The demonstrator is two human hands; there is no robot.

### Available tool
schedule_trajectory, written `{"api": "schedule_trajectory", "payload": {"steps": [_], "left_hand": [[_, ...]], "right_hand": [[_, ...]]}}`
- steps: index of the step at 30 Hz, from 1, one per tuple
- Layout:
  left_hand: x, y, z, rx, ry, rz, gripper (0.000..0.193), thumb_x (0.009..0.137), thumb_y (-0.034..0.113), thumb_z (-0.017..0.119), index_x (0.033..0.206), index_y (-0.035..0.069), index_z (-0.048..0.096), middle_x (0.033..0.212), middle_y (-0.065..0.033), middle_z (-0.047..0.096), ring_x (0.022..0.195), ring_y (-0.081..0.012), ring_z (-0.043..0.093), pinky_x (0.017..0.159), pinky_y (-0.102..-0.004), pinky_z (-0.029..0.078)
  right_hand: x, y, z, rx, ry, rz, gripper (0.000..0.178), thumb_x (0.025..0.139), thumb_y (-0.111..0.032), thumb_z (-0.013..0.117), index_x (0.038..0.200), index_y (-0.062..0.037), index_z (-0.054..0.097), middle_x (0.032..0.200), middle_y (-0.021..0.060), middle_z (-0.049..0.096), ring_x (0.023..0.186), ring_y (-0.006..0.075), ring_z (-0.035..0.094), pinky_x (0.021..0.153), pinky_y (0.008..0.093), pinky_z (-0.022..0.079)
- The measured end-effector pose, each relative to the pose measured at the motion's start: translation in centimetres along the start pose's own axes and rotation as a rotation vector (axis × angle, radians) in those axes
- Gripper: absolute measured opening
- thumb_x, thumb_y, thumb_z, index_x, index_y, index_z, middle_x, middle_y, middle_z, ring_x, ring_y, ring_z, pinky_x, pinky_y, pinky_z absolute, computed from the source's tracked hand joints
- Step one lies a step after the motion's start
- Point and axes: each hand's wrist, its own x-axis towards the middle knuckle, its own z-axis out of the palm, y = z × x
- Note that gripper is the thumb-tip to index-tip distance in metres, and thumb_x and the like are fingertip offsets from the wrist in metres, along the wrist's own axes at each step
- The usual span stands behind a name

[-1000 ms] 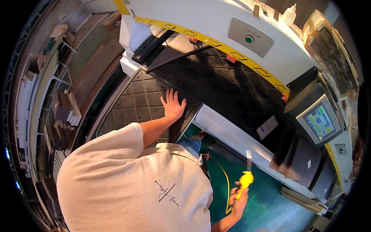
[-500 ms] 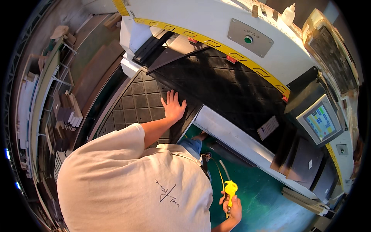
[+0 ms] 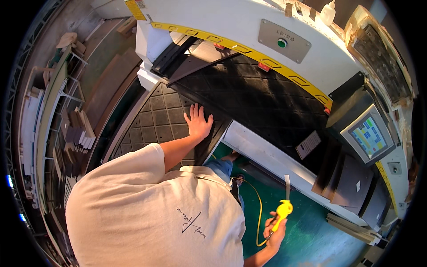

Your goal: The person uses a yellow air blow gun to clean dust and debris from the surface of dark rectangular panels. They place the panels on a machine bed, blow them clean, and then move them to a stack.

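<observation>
My left hand (image 3: 199,125) rests with fingers spread on the dark grid-grooved bed (image 3: 160,116) of a large white machine. In my right hand (image 3: 275,230) is a yellow air blow gun (image 3: 282,214), its fingers wrapped round the handle. The gun's pale, translucent nozzle tube (image 3: 287,187) points up toward the machine's white front ledge (image 3: 262,147). A thin yellow hose (image 3: 259,208) loops from beneath the gun back toward my legs.
Over the bed stretches a white beam with a yellow strip (image 3: 231,43) and a green button (image 3: 282,43). A touch screen (image 3: 368,134) stands at right, above dark panels (image 3: 350,187). Boards fill a rack (image 3: 76,127) at left. The floor (image 3: 302,222) is green.
My right hand has moved right and slightly up with the blow gun, and the nozzle now points more upright. More of the hose loop shows. My left hand stays on the bed.
</observation>
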Motion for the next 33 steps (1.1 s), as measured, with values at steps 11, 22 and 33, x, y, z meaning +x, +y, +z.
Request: {"api": "schedule_trajectory", "payload": {"steps": [11,22,33], "left_hand": [[1.3,-0.9,0.4,-0.028,0.035,0.055,0.069,0.098,0.045,0.061,0.152,0.005,0.045,0.164,-0.0163,0.039,0.156,-0.0346,0.029,0.126,-0.0668,0.008],[25.2,-10.9,1.1,0.121,0.144,-0.082,0.095,0.087,0.066,0.071,0.157,0.011,0.037,0.162,-0.0232,0.037,0.153,-0.0425,0.030,0.116,-0.0733,0.024],[16.5,-8.2,2.1,0.068,0.517,0.212,0.081,0.089,0.060,0.072,0.145,0.004,0.052,0.142,-0.0239,0.054,0.130,-0.0445,0.050,0.107,-0.0580,0.038]], "right_hand": [[0.7,-1.3,1.9,-0.143,-0.361,0.122,0.072,0.110,-0.064,0.036,0.127,0.0020,0.058,0.077,0.0074,0.059,0.042,0.0084,0.045,0.039,0.0225,0.032],[2.0,-3.3,6.6,-0.108,-0.309,0.205,0.084,0.107,-0.071,0.036,0.132,0.0072,0.056,0.078,0.0095,0.060,0.043,0.0098,0.045,0.041,0.0247,0.034],[12.3,-3.5,17.7,0.168,-0.471,0.342,0.069,0.113,-0.054,0.033,0.142,0.0066,0.048,0.132,0.0290,0.066,0.043,0.0113,0.040,0.039,0.0252,0.035]]}}
